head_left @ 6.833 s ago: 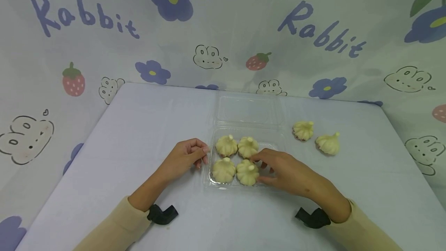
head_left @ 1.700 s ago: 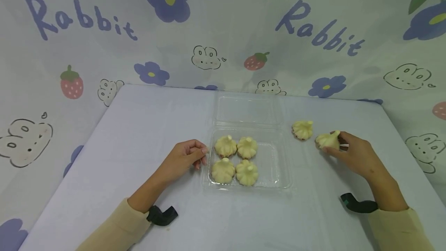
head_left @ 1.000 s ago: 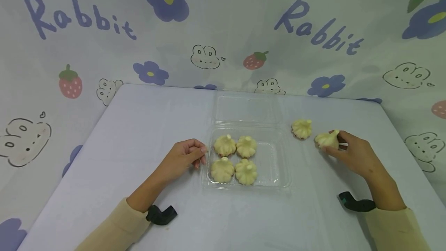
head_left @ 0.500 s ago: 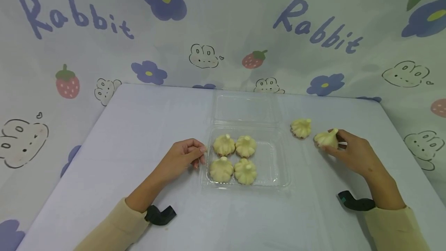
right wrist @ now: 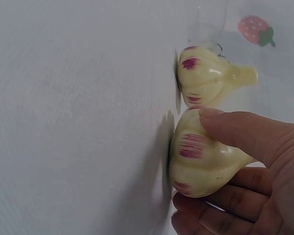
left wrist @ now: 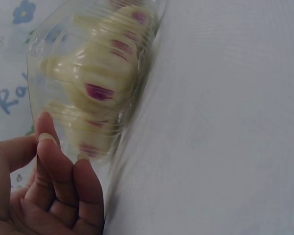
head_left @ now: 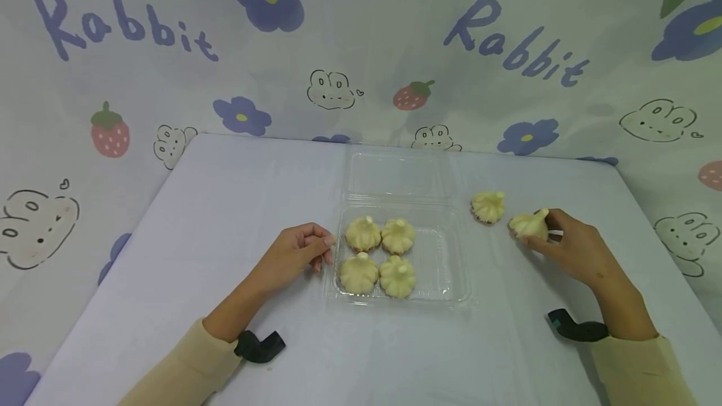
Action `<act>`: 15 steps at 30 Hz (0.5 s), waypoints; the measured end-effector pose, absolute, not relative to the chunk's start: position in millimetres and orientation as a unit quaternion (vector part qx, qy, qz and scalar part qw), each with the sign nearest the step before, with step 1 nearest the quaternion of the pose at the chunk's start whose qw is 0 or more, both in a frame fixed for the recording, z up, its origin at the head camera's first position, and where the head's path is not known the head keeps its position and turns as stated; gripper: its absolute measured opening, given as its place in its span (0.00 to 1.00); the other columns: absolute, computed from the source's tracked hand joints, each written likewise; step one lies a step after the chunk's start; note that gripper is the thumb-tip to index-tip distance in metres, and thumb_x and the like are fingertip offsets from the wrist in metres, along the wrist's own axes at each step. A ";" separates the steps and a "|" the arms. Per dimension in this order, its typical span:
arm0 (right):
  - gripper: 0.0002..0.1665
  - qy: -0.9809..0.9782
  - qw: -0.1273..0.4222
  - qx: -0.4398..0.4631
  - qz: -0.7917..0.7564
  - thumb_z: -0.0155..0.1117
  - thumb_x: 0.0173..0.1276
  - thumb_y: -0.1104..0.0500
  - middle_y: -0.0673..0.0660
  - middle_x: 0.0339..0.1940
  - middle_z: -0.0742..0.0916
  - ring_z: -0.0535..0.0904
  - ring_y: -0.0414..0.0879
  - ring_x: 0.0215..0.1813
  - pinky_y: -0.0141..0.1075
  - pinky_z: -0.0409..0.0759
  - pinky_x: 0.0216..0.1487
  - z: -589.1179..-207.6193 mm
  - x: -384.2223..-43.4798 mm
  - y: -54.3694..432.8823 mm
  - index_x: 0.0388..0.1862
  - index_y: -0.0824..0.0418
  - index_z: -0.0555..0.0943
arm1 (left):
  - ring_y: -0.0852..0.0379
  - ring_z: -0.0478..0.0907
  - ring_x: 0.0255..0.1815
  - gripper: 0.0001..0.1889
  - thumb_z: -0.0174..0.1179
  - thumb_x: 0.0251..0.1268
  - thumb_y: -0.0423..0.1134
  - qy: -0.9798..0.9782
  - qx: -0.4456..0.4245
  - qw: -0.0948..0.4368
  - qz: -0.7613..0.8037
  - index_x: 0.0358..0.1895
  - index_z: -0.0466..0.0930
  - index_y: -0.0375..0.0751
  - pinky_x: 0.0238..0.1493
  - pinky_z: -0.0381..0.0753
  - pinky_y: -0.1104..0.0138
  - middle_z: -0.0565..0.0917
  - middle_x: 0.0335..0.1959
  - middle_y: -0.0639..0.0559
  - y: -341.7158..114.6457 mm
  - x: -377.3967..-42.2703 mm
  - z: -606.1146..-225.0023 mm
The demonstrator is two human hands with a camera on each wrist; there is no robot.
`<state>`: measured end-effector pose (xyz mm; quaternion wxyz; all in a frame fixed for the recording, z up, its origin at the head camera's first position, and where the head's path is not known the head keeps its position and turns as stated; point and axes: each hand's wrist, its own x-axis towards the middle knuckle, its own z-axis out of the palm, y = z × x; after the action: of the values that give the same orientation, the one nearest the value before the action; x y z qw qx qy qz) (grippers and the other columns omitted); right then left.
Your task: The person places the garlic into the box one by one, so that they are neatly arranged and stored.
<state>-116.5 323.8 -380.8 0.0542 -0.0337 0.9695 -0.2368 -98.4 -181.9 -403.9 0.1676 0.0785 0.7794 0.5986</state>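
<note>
In the head view an unlidded clear plastic clamshell box [head_left: 440, 255] holds several pale garlic bulbs [head_left: 359, 273] in two rows at its left side. My left hand [head_left: 299, 252] is at the box's left edge, thumb and fingertips pinching the rim, as the left wrist view also shows. Over to the right, my right hand [head_left: 575, 246] grips another garlic bulb [head_left: 529, 225] between thumb and fingers. The right wrist view shows this bulb's purple streaks, with its base close to the white tabletop. Another loose bulb [head_left: 487, 207] sits just beyond it, left of the hand.
The transparent lid [head_left: 397, 174] lies folded back behind the box. A white cloth [head_left: 225, 205] covers the table, and a printed curtain [head_left: 361, 36] rises along its back and sides. A black wrist mount [head_left: 259, 346] is on each arm.
Since the oldest frame, my right hand has left the bulbs in the box, moved right and taken hold of a loose bulb. Through the last second both hands stay nearly still.
</note>
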 end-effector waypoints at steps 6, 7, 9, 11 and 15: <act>0.44 0.969 0.050 -0.039 -0.239 0.71 0.73 0.46 0.81 0.61 0.79 0.77 0.78 0.61 0.61 0.84 0.47 -381.2 -115.8 325.5 0.68 0.79 0.68 | 0.55 0.77 0.28 0.13 0.59 0.81 0.43 0.783 0.078 0.166 0.595 0.48 0.81 0.33 0.30 0.76 0.68 0.86 0.31 0.45 -181.9 -98.2 -402.6; 0.43 0.969 0.049 -0.040 -0.240 0.72 0.73 0.46 0.81 0.61 0.79 0.77 0.78 0.61 0.60 0.84 0.47 -381.0 -115.4 325.3 0.68 0.78 0.68 | 0.55 0.77 0.28 0.13 0.59 0.81 0.43 0.782 0.078 0.166 0.595 0.48 0.81 0.33 0.31 0.76 0.68 0.86 0.31 0.45 -182.0 -98.2 -402.5; 0.44 0.969 0.050 -0.040 -0.240 0.72 0.73 0.46 0.81 0.61 0.79 0.77 0.78 0.61 0.61 0.84 0.48 -380.4 -115.1 325.4 0.68 0.79 0.68 | 0.55 0.77 0.28 0.13 0.59 0.81 0.42 0.782 0.079 0.165 0.596 0.48 0.81 0.33 0.31 0.76 0.68 0.85 0.30 0.45 -182.0 -98.3 -402.8; 0.44 0.969 0.050 -0.038 -0.239 0.71 0.73 0.45 0.81 0.61 0.78 0.77 0.78 0.61 0.61 0.84 0.48 -380.1 -114.8 325.1 0.68 0.78 0.68 | 0.55 0.77 0.27 0.12 0.59 0.81 0.42 0.780 0.079 0.166 0.598 0.48 0.81 0.33 0.31 0.76 0.68 0.85 0.30 0.45 -181.9 -98.1 -402.6; 0.44 0.970 0.053 -0.032 -0.236 0.70 0.74 0.44 0.82 0.62 0.78 0.76 0.78 0.62 0.61 0.84 0.49 -379.5 -114.5 325.0 0.68 0.78 0.68 | 0.56 0.77 0.27 0.12 0.58 0.81 0.41 0.777 0.080 0.164 0.603 0.48 0.81 0.33 0.31 0.76 0.68 0.86 0.30 0.46 -181.4 -97.4 -401.6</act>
<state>-114.5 325.0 -379.5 0.0527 -0.0321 0.9698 -0.2359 -97.4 -181.4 -401.6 0.1644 0.0802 0.7768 0.6026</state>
